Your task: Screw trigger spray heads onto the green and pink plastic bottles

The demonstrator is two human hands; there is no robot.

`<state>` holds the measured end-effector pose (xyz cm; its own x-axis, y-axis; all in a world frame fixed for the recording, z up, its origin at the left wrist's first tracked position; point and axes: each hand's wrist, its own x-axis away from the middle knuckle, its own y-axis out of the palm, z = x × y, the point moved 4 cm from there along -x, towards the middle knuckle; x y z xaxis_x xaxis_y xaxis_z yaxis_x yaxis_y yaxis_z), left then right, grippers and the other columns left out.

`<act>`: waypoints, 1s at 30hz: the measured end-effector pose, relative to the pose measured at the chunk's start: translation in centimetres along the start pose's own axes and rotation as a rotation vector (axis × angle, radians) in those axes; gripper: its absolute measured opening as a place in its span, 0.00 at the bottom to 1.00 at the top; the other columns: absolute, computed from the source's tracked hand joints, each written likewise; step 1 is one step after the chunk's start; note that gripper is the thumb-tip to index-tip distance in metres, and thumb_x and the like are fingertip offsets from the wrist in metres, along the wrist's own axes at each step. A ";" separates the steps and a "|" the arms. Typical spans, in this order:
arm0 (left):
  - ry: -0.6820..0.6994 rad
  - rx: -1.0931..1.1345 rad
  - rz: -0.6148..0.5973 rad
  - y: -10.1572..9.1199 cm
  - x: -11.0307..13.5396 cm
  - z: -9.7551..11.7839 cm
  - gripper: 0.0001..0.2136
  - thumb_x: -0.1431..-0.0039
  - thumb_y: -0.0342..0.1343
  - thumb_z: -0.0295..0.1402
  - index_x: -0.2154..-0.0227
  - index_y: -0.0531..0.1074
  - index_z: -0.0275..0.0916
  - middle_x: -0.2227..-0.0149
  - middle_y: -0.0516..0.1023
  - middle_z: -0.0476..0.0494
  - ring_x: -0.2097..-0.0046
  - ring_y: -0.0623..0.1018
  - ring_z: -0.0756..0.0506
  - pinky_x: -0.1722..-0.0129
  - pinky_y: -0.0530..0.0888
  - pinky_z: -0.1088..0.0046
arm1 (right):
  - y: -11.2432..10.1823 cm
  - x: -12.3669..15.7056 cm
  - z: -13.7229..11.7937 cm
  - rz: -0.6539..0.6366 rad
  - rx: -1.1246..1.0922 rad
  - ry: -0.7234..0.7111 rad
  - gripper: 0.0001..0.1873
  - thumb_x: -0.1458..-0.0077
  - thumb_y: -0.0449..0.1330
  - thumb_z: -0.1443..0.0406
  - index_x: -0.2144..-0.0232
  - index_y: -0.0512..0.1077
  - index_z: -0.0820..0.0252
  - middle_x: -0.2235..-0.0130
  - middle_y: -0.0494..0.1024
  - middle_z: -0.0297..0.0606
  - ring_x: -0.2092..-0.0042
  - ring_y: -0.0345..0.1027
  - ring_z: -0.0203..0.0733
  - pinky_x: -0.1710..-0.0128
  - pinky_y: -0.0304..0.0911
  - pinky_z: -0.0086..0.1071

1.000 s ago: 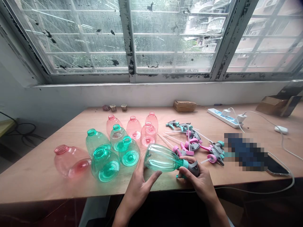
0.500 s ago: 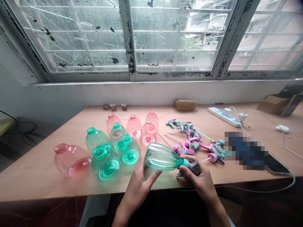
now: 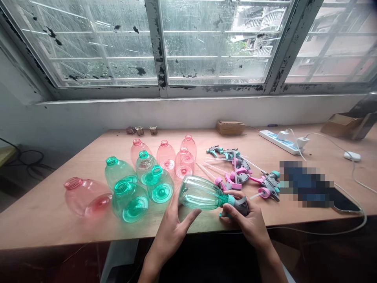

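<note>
A clear green spray bottle [image 3: 200, 192] lies sideways between my hands, above the table's front edge. At its base end is my left hand [image 3: 173, 226], fingers partly hidden behind the bottle and thumb held out below it. My right hand [image 3: 251, 224] is closed around the grey and teal spray head [image 3: 242, 206], which sits on the bottle's neck. Just beyond lie several loose spray heads [image 3: 241, 177] in pink, teal and grey, with thin white tubes. To the left are several open-necked bottles, among them a green bottle [image 3: 129, 200] and a tilted pink bottle [image 3: 87, 196].
A power strip [image 3: 279, 142] with plugs and white cables lies at the back right. Near it are a phone [image 3: 347, 199], partly blurred out, and an open cardboard box [image 3: 338, 125]. A brown package [image 3: 230, 127] and small square pots [image 3: 139, 131] line the wall.
The view has shifted slightly, so the table appears a little higher. Both hands keep the same hold on the spray bottle and its head.
</note>
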<state>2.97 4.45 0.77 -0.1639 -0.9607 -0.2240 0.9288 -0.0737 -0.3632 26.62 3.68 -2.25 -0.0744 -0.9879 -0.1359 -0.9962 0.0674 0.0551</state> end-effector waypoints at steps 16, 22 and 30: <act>-0.031 0.018 -0.010 0.1 0.0 -0.4 0.37 0.32 0.61 0.48 0.26 0.52 0.53 0.24 0.61 0.43 0.25 0.63 0.36 0.24 0.58 0.55 | 0.3 0.0 -0.7 0.013 -0.009 -0.016 0.23 0.41 0.72 0.52 0.50 0.76 0.57 0.71 0.82 0.32 0.71 0.80 0.39 0.70 0.77 0.27; -0.038 0.025 -0.009 0.1 0.1 -0.5 0.37 0.32 0.61 0.48 0.25 0.52 0.54 0.24 0.60 0.43 0.24 0.61 0.36 0.24 0.57 0.54 | 0.3 0.0 -0.6 0.018 -0.014 0.005 0.24 0.43 0.73 0.51 0.50 0.76 0.57 0.71 0.82 0.32 0.71 0.80 0.42 0.71 0.79 0.30; -0.034 0.005 -0.006 0.1 0.0 -0.5 0.37 0.32 0.61 0.48 0.26 0.52 0.56 0.24 0.60 0.45 0.24 0.60 0.36 0.24 0.56 0.53 | 0.2 0.0 -0.7 0.010 -0.011 -0.002 0.23 0.42 0.73 0.52 0.50 0.76 0.57 0.71 0.83 0.33 0.70 0.80 0.41 0.70 0.79 0.29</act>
<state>2.86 4.55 0.26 -0.1586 -0.9687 -0.1909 0.9294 -0.0813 -0.3600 26.42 3.61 -1.54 -0.0840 -0.9869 -0.1375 -0.9949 0.0753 0.0672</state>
